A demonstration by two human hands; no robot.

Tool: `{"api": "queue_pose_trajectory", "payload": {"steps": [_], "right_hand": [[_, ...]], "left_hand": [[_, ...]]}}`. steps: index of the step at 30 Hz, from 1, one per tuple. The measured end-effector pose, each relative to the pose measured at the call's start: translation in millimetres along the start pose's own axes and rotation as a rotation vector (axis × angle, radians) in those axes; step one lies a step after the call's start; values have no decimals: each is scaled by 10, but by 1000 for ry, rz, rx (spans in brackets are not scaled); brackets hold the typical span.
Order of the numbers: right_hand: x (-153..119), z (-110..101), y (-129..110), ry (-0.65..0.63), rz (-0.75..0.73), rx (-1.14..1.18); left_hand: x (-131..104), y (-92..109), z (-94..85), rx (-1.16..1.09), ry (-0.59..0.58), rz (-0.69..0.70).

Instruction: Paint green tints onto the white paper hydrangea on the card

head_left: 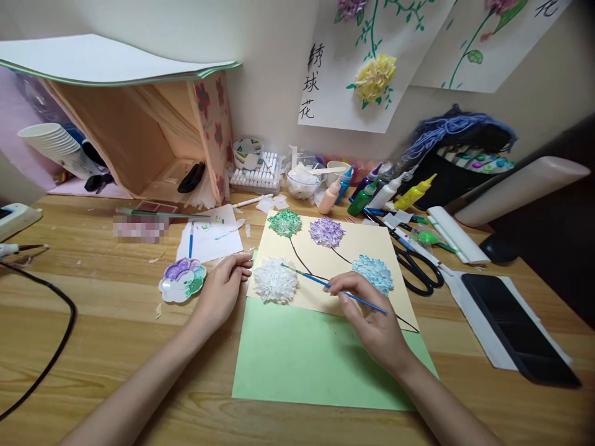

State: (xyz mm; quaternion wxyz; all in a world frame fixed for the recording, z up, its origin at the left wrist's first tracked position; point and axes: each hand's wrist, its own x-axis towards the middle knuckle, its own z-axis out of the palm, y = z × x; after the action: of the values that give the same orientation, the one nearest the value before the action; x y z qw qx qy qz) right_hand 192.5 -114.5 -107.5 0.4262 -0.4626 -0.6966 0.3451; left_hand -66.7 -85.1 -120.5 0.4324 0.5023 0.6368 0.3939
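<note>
My right hand (367,310) pinches a slim blue paintbrush (311,279), its tip at the top of a white ruffled flower (275,282). Whether bristles touch the petals is hard to tell. Beside that flower my left hand (227,279) rests at the left edge of the cream paper (320,297), fingers loosely bent and holding nothing visible. Three coloured flowers sit on the paper as well: green (285,223), purple (327,231) and blue (372,274), the last partly behind my right hand. Black stem lines run between them. A green sheet (320,365) lies underneath.
Left of my left hand is a flower-shaped palette (182,280) with purple and green paint; another brush (191,240) lies on a stained white paper (211,235). Black-handled scissors (421,272) and a phone (515,325) lie right. Paint bottles (365,198) stand behind. A cable (69,322) curves at left.
</note>
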Motion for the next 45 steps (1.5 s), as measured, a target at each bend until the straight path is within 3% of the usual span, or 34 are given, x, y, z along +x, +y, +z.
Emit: {"api": "queue_pose_trajectory", "payload": {"steps": [8, 18, 30, 45], "right_hand": [[-7, -2, -2, -12, -27, -19], [-25, -59, 25, 169, 77, 256], [-55, -61, -19, 31, -118, -93], [-56, -83, -44, 30, -97, -92]], "left_hand": [[-13, -15, 7, -9, -18, 12], [-43, 48, 11, -68, -46, -62], [-83, 69, 2, 67, -103, -38], [-95, 80, 13, 125, -102, -15]]}}
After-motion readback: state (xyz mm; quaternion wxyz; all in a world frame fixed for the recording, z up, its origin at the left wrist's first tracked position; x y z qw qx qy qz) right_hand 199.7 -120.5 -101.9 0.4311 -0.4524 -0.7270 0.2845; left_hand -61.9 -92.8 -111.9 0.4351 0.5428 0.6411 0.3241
